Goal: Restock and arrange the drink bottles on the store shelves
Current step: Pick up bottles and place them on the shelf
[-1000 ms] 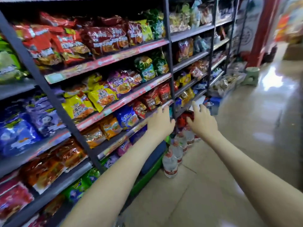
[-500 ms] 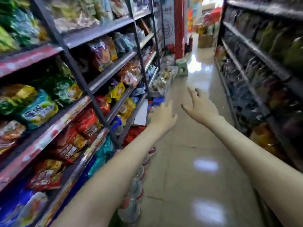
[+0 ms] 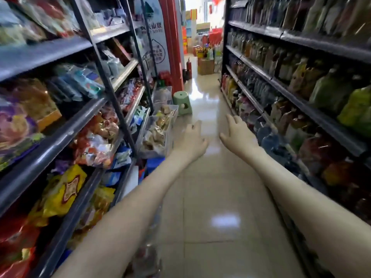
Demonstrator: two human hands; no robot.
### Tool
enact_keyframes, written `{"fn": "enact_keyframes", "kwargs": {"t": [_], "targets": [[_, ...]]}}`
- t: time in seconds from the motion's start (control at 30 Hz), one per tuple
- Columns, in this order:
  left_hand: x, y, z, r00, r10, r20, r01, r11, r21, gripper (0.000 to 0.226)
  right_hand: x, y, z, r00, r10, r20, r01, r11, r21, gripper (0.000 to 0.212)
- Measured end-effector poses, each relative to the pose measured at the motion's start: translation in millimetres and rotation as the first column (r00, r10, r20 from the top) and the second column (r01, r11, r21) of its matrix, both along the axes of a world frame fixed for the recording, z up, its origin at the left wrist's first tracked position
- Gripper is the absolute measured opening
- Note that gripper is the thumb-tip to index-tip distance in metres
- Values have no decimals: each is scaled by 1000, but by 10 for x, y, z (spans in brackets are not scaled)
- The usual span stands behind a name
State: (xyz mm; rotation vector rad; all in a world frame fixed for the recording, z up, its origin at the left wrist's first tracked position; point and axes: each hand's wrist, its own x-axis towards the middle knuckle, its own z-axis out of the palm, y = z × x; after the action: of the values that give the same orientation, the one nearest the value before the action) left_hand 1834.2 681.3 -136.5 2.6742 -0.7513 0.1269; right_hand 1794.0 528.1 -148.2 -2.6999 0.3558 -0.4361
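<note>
Both my arms reach forward down a store aisle. My left hand [image 3: 191, 140] hangs over the floor with loosely curled fingers and holds nothing. My right hand [image 3: 237, 136] is spread open beside it, also empty. A blurred clear bottle [image 3: 147, 259] stands on the floor under my left forearm, by the foot of the left shelves. The right shelves [image 3: 313, 112] carry rows of bottles and pouches. The left shelves [image 3: 60, 137] hold snack bags.
Clear bins of snacks [image 3: 160, 125] and a green plastic stool [image 3: 182, 104] stand on the floor along the left side. A red pillar [image 3: 174, 47], a fire extinguisher [image 3: 188, 67] and a cardboard box [image 3: 205, 66] are at the aisle's far end.
The view has swung right, from the left snack shelves to straight down the aisle. The row of water bottles on the floor has slipped out of sight. Both hands stay empty.
</note>
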Motion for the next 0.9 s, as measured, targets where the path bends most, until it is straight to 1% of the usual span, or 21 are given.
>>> {"fn": "enact_keyframes", "kwargs": {"t": [0.13,0.23,0.37,0.5,0.6,0.7,0.77,0.9], "targets": [[1256,-789,356,995,-74,62,75,997,-1,56,1098,-603,328,991,-120,61,123,992,-38,55],[2099,-1402,450,985,-167,37,170,981,-98,56,1892,-1161,404,977,-202,73,204,979,-20,57],[3316,-2135,397,973,-230,36,233,965,-118,58,3076,-1868,392,953,-273,131,274,962,8,54],[4591,-2830,344,967,-246,64,253,958,-133,52,4437,-2504,386,952,-275,136,271,961,49,55],[5626,-3323,422,966,-250,71,257,960,-114,58,5465,-2984,484,958,-250,141,241,967,77,55],[6569,-3691,488,962,-250,108,265,952,-151,64,6379,-3344,586,969,-206,137,188,973,136,59],[7137,-3915,525,956,-263,126,281,946,-160,64,6922,-3581,626,975,-183,129,163,975,151,59],[8385,-4500,526,952,-269,149,292,942,-165,65,8034,-4191,627,965,-223,136,205,970,132,59]]}}
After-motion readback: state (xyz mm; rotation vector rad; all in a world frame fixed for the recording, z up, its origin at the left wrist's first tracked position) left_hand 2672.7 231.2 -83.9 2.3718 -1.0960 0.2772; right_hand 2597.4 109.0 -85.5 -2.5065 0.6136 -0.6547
